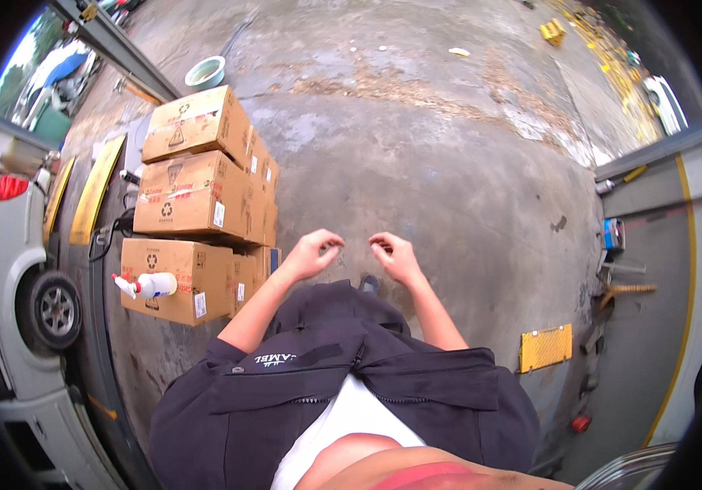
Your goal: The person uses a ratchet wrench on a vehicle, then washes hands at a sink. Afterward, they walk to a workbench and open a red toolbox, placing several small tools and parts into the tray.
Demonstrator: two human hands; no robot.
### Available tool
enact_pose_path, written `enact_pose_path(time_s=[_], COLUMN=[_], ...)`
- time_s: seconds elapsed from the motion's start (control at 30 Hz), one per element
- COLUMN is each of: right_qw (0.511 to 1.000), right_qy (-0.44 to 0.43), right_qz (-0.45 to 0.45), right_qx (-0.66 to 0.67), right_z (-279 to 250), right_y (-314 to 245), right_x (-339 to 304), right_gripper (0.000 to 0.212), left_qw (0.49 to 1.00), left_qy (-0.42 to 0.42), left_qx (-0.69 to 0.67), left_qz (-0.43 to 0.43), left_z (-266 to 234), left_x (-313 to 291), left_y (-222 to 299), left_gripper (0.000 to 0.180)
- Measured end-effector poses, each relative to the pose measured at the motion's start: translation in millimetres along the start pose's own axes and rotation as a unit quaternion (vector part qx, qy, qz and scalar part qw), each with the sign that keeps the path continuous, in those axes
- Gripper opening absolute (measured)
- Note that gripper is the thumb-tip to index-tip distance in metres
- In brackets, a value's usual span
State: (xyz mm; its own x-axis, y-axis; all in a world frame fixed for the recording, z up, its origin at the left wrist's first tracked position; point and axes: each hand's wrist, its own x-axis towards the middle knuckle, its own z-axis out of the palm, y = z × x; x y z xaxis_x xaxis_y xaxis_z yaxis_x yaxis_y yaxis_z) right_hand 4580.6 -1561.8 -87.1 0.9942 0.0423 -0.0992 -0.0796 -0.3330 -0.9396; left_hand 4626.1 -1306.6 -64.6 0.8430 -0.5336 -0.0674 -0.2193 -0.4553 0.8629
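My left hand (312, 253) and my right hand (397, 256) hover in front of my waist, facing each other with a gap between them. Loosely bent fingers show on both, and I see nothing in either. Nearest to the left hand is a stack of brown cardboard boxes (191, 196) standing on the floor to my left. A white spray bottle (157, 285) with a red and white trigger head shows at the lowest front box. The right hand is over bare concrete floor (481, 212), touching nothing.
On the left, a silver vehicle (16, 237) stands beside yellow ramp plates (98, 192). A pale green basin (205, 73) sits beyond the boxes, near a metal post (118, 53). To the right are a yellow plate (546, 349), tools and a grey wall (653, 327).
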Motion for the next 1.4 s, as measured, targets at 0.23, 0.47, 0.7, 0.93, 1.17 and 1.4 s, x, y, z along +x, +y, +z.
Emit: enact_pose_path(time_s=[0.23,0.47,0.7,0.93,1.17,1.4], right_qw=[0.975,0.987,0.981,0.978,0.937,0.872], right_qy=[-0.105,-0.158,-0.166,-0.193,-0.335,-0.459], right_qz=[0.093,0.002,-0.042,0.056,-0.061,-0.121], right_qx=[0.174,-0.042,-0.095,-0.058,-0.078,-0.121], right_z=[-36,-22,-47,-35,7,34], right_y=[3,-26,-67,-64,-72,-113], right_x=[183,356,515,664,856,1038], right_gripper=[0.016,0.017,0.017,0.017,0.017,0.019], left_qw=[0.986,0.969,0.983,0.982,0.941,0.897], left_qy=[0.104,0.156,0.115,0.143,0.229,0.324], left_qx=[-0.073,-0.125,-0.12,-0.085,-0.132,-0.139], left_qz=[-0.112,-0.144,-0.082,-0.087,-0.213,-0.268], left_z=[-46,-109,-217,-292,-356,-428], left_x=[106,248,406,494,577,643], left_y=[-24,-107,-123,-163,-213,-213], left_gripper=[0.02,0.02,0.02,0.022,0.022,0.022])
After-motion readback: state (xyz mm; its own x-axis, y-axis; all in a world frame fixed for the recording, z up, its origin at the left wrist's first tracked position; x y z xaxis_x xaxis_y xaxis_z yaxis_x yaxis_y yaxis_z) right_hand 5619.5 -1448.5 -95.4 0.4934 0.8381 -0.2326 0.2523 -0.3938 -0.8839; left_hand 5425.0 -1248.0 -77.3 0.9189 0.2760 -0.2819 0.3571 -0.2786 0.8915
